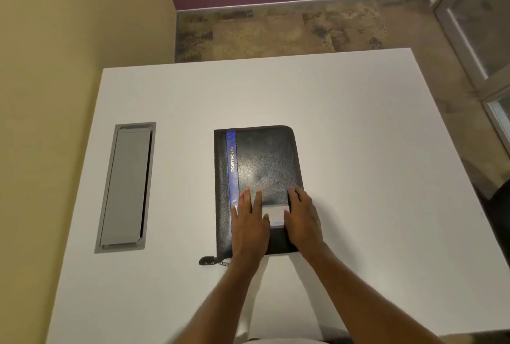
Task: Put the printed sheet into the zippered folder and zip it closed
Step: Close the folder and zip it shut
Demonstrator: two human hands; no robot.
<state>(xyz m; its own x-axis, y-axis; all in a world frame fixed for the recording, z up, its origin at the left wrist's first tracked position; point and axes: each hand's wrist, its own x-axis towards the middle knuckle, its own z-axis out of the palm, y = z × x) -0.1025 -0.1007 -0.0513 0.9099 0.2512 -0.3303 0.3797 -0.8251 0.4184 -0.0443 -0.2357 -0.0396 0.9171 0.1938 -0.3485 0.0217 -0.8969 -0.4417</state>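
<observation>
We see the left hand [249, 222] and right hand [302, 219] flat on the closed folder's [262, 158] near end. Fingers [246, 197] straight, gripping nothing.

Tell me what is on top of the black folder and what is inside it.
The left hand and right hand lie flat on the near half of the folder, with a pale label between them. The cover is closed, so nothing inside it can be seen.

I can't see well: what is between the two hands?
In the head view, a pale rectangular label on the black folder lies between the left hand and right hand, which rest flat on it.
</observation>
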